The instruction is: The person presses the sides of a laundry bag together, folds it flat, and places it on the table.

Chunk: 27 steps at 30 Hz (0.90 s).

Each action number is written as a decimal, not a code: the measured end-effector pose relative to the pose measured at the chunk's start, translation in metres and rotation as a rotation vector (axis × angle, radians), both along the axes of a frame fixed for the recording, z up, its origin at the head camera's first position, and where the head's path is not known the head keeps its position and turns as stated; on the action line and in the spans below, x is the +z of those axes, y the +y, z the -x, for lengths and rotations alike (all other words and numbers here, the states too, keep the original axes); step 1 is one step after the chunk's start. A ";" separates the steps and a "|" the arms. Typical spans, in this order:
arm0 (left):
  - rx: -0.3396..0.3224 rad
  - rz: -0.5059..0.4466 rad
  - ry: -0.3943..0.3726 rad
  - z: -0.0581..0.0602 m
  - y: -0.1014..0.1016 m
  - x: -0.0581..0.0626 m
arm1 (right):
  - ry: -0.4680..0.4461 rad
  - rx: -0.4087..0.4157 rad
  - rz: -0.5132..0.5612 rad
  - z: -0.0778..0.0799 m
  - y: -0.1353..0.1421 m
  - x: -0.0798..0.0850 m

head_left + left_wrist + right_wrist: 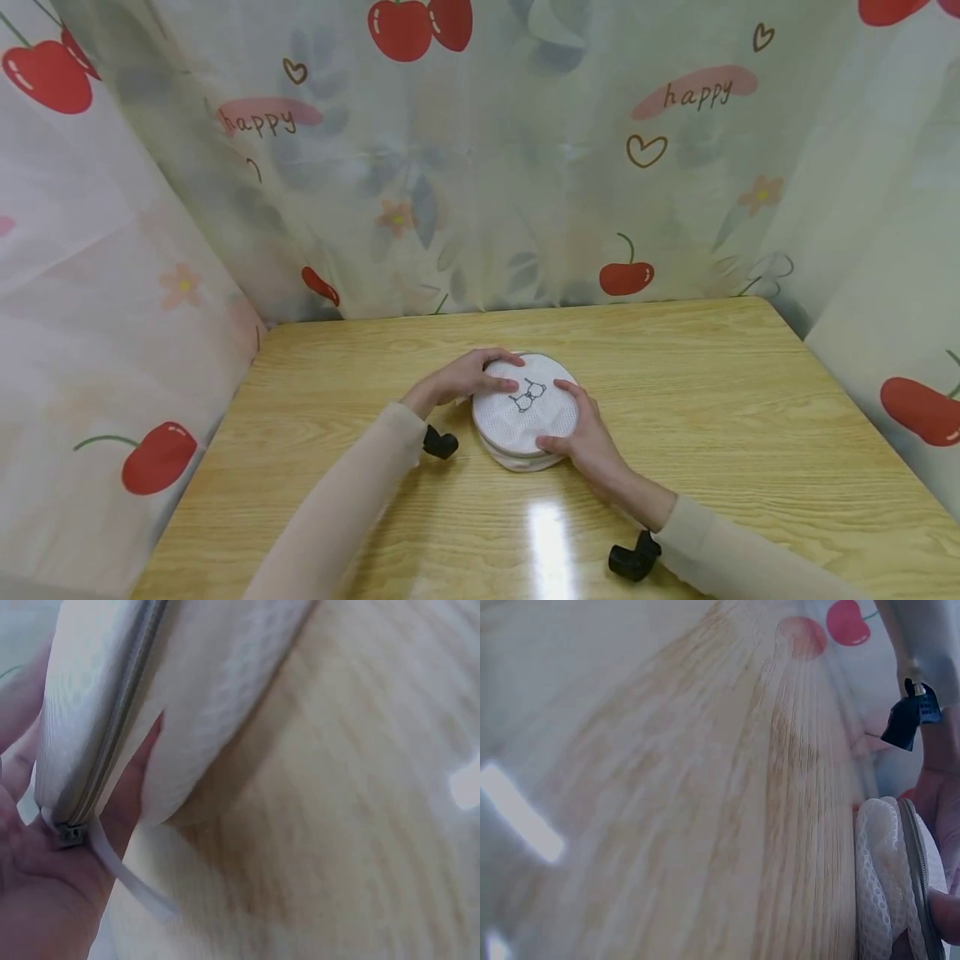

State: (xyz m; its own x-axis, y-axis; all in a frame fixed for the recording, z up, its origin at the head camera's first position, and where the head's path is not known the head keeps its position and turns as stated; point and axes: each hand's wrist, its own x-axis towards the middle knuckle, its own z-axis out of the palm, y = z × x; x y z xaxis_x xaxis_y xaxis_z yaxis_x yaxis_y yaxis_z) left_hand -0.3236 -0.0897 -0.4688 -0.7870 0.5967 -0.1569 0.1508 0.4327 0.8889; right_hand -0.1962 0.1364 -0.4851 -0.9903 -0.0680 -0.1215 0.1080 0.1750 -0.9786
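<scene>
A round white mesh laundry bag (517,429) with a line drawing of a bra on top is held at the middle of the table. My left hand (467,375) grips its upper left edge, with thumb and fingers over the top face. On the opposite side my right hand (592,437) holds the right edge, thumb near the front. In the left wrist view a zipper (112,742) runs round the rim, and its slider with a pale pull strap (135,889) lies against the left palm. The right wrist view shows the bag's mesh side (876,877) bulging below the zipper.
The wood-grain table (712,400) spreads around the bag, with a bright light reflection near the front. A cherry-patterned curtain (480,183) hangs behind and at both sides. A black wrist-worn device (440,443) sits at the left cuff, another (633,558) at the right.
</scene>
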 end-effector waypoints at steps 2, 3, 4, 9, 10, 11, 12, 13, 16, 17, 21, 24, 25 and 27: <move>0.009 0.026 0.050 -0.001 0.002 -0.001 | 0.003 -0.007 -0.024 0.001 0.000 -0.001; 0.016 0.043 0.077 -0.002 0.002 -0.001 | 0.004 -0.009 -0.032 0.001 0.000 -0.001; 0.023 0.063 0.109 -0.003 0.003 -0.001 | 0.003 -0.011 -0.040 0.001 -0.001 -0.001; 0.062 0.156 0.199 -0.007 0.007 -0.003 | -0.010 0.024 -0.102 0.003 0.001 0.008; 0.069 0.167 0.201 -0.008 0.008 -0.003 | -0.012 0.041 -0.125 0.004 0.002 0.010; 0.075 0.172 0.195 -0.009 0.008 -0.003 | -0.015 0.059 -0.142 0.004 0.003 0.013; 0.082 0.174 0.188 -0.010 0.008 -0.003 | -0.021 0.075 -0.161 0.005 0.004 0.015; 0.088 0.174 0.183 -0.011 0.008 -0.002 | -0.019 0.090 -0.191 0.005 0.005 0.018; 0.109 0.173 0.166 -0.015 0.008 -0.001 | 0.011 0.141 -0.299 0.007 0.009 0.025; 0.114 0.175 0.167 -0.015 0.007 -0.001 | 0.028 0.155 -0.340 0.007 0.011 0.027; 0.127 0.176 0.155 -0.019 0.006 -0.002 | 0.156 0.214 -0.521 0.008 0.015 0.029; 0.130 0.173 0.150 -0.021 0.006 -0.002 | 0.263 0.291 -0.567 0.010 0.019 0.026; 0.131 0.173 0.152 -0.022 0.006 -0.003 | 0.289 0.327 -0.566 0.012 0.021 0.023; 0.129 0.174 0.162 -0.022 0.005 -0.004 | 0.319 0.400 -0.546 0.015 0.025 0.018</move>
State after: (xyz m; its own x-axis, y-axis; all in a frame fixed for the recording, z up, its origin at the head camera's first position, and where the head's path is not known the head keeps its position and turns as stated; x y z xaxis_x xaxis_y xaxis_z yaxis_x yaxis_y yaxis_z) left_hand -0.3014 -0.0846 -0.4730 -0.8780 0.4647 -0.1144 0.2182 0.6015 0.7685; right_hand -0.2108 0.1611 -0.4674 -0.8953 -0.4430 0.0476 -0.3405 0.6113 -0.7144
